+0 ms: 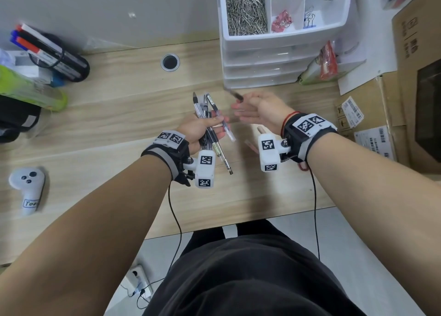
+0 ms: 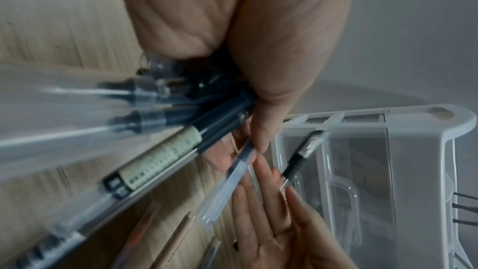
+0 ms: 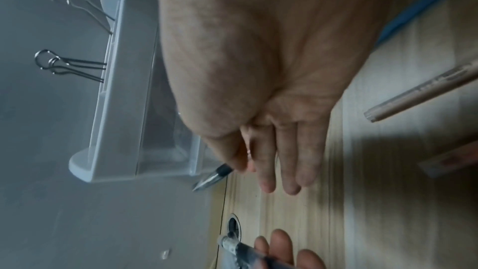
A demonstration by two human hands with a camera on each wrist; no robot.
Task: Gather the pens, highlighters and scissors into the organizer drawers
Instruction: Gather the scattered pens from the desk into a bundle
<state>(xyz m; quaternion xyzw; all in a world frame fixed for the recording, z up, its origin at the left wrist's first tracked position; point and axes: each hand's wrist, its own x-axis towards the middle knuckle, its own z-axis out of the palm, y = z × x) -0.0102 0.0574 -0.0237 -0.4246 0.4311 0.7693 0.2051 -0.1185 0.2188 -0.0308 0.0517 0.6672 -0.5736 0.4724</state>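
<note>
My left hand [image 1: 214, 127] grips a bundle of clear pens [image 1: 208, 122] upright-tilted over the desk's middle; the same bundle of pens [image 2: 155, 130] fans out in the left wrist view. Just right of it, my right hand [image 1: 241, 105] pinches a single black-grip pen [image 1: 235, 95] between thumb and forefinger, its other fingers straight. That black-grip pen [image 3: 212, 177] points toward the white organizer [image 1: 269, 60], whose clear drawers [image 2: 344, 181] look closed. A beige pen [image 1: 261, 130] and a pinkish one [image 1: 250, 145] lie on the desk under my right wrist.
The organizer's top tray [image 1: 343, 17] holds paper clips and binder clips. A snack packet [image 1: 322, 65] and cardboard boxes [image 1: 405, 77] crowd the right. At left are banded markers [image 1: 47, 50], a green bottle [image 1: 31, 89] and a white controller [image 1: 27, 187]. A cable hole [image 1: 170, 62] sits behind.
</note>
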